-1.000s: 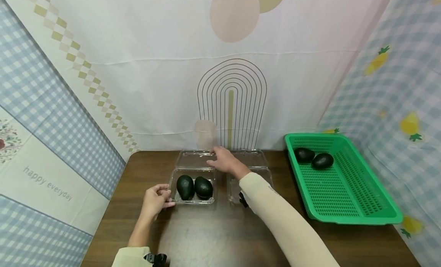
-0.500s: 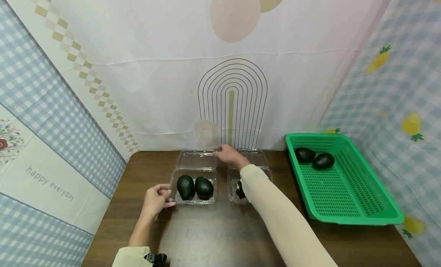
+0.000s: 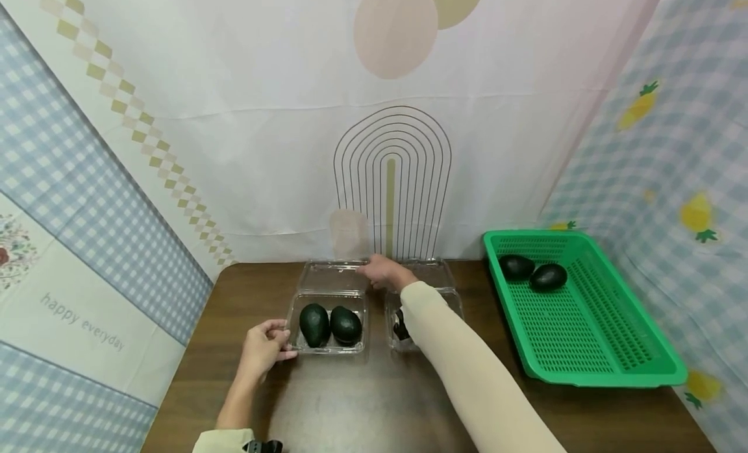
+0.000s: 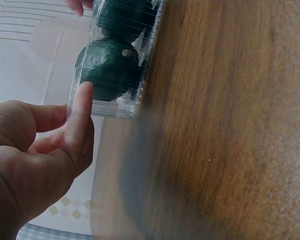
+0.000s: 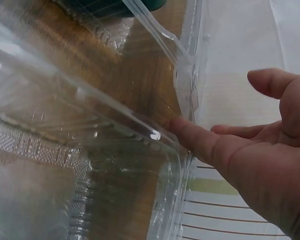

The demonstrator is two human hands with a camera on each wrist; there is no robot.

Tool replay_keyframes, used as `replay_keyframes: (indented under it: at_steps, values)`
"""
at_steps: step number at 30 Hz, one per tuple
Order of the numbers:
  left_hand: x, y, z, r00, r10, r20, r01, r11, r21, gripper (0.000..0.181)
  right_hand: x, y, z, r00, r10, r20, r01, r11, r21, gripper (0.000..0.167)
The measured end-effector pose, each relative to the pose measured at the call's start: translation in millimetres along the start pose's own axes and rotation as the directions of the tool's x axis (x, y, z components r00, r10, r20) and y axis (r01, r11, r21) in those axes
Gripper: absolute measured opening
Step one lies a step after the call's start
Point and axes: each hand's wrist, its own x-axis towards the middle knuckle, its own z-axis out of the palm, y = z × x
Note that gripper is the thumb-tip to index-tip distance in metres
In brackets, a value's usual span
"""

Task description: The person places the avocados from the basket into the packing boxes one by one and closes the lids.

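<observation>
Two dark green avocados (image 3: 314,324) lie in the base of the left clear container (image 3: 327,350), its lid (image 3: 330,278) folded back. My left hand (image 3: 261,349) holds this container's left side; in the left wrist view, the thumb and fingers of the hand (image 4: 50,145) meet its wall. My right hand (image 3: 387,272) is at the right edge of the open lid. In the right wrist view, the right hand (image 5: 260,155) has its fingers extended and thumb apart, index fingertip by the lid corners. A second clear container (image 3: 394,341) is partly hidden under the right sleeve.
A green plastic basket (image 3: 608,379) stands on the right of the brown table (image 3: 350,407), with two dark avocados (image 3: 548,278) in its back left part. A patterned white cloth (image 3: 263,167) hangs behind the table, and checked cloths hang at both sides.
My right hand has moved slightly right, from over the left container's lid to its right edge. The left hand has stayed at the container's side. The head view has tilted up slightly.
</observation>
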Motion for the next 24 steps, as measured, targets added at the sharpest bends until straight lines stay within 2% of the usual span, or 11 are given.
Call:
replay_keyframes:
  at_steps: [2,7,11,19,21,24]
  values:
    - [0.7,-0.4,0.1,1.0,0.008,0.002,-0.008,1.0,-0.002,0.034,0.2,-0.7,1.1,1.0,0.015,0.007,-0.016,0.999,0.05,0.066]
    - [1.2,-1.9,-0.5,1.0,0.012,0.01,-0.012,1.0,0.002,0.035,2.4,-3.0,1.5,0.998,0.061,0.032,-0.065,0.988,0.143,0.065]
    - [0.5,-2.9,-0.9,1.0,0.013,0.009,-0.013,1.0,0.001,0.036,3.9,-4.9,0.3,0.995,0.089,0.044,-0.095,0.982,0.162,0.061]
    - [1.2,-2.8,-0.9,1.0,0.02,0.008,-0.02,1.0,0.004,0.036,5.1,-3.1,-1.1,0.996,0.091,0.023,-0.094,0.969,0.229,0.055]
    - [0.9,-2.2,-0.7,1.0,0.021,0.008,-0.021,1.0,0.005,0.036,-2.8,-8.8,-1.7,0.996,0.091,0.019,-0.093,0.962,0.256,0.056]
    - [0.5,-1.6,-0.7,1.0,0.02,0.009,-0.02,1.0,0.003,0.036,-3.2,-10.1,-2.1,0.996,0.092,-0.011,-0.086,0.959,0.268,0.055]
